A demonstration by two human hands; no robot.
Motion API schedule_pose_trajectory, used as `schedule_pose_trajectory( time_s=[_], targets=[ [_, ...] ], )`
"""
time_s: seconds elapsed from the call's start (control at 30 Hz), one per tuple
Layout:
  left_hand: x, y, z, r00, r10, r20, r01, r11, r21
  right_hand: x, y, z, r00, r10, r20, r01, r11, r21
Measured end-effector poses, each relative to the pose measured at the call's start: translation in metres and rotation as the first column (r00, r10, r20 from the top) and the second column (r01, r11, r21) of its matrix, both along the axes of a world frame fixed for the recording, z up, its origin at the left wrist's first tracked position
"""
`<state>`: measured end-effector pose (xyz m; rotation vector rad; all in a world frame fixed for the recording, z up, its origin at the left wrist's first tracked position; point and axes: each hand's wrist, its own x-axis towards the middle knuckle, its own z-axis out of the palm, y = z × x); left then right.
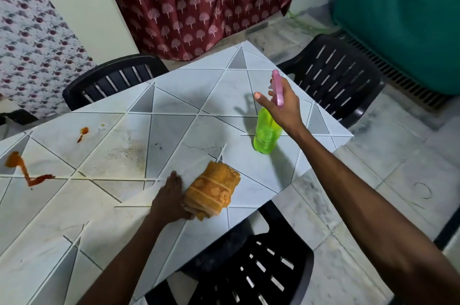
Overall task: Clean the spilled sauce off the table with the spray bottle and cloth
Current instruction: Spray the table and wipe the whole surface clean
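The green spray bottle (266,131) with a pink spray head stands on the right part of the white patterned table (174,130). My right hand (283,103) is at its neck, just under the pink head; the thumb sticks out straight, clear of the bottle, and the fingers are hidden behind it. A folded orange cloth (214,189) lies near the table's front edge. My left hand (170,198) lies on the table against the cloth's left end, thumb touching its near corner. Red-orange sauce is spilled at the far left as a zigzag streak (25,171) and a smaller blot (83,133).
Black plastic chairs stand around the table: one at the back left (112,78), one at the right (336,75), one at the front (261,272). A maroon curtain (199,0) hangs behind, and a large green tank (403,18) stands at the right. The floor is pale tile.
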<state>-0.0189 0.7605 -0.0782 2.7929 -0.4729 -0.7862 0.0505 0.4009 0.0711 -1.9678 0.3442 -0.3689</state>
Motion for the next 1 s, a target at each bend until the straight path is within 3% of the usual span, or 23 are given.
schedule_pose_trajectory(
  time_s=[0.2, 0.4, 0.53, 0.67, 0.83, 1.0],
  targets=[
    [-0.004, 0.011, -0.003, 0.999, -0.007, 0.033, 0.008, 0.999, -0.04, -0.017, -0.015, -0.018, 0.983, 0.043, -0.178, -0.049, 0.998, -0.027],
    [-0.01, 0.031, -0.013, 0.987, -0.027, 0.159, 0.053, 0.986, -0.16, -0.087, 0.034, -0.062, 0.898, -0.21, -0.387, 0.19, 0.978, -0.089],
    [-0.016, 0.049, -0.025, 0.982, -0.075, 0.172, 0.11, 0.973, -0.203, -0.121, 0.112, -0.097, 0.872, -0.066, -0.486, -0.049, 0.975, -0.219],
    [-0.012, 0.071, -0.01, 0.977, -0.002, 0.215, 0.053, 0.97, -0.236, -0.109, 0.166, -0.116, 0.856, -0.023, -0.517, -0.249, 0.857, -0.45],
    [0.011, 0.117, 0.002, 0.972, 0.065, 0.225, -0.008, 0.969, -0.245, -0.088, 0.186, -0.119, 0.643, -0.226, -0.731, -0.113, 0.917, -0.383],
    [0.042, 0.171, 0.0, 0.968, 0.096, 0.234, -0.036, 0.967, -0.252, -0.078, 0.212, -0.108, 0.707, -0.147, -0.692, 0.136, 0.988, -0.071]
  ],
)
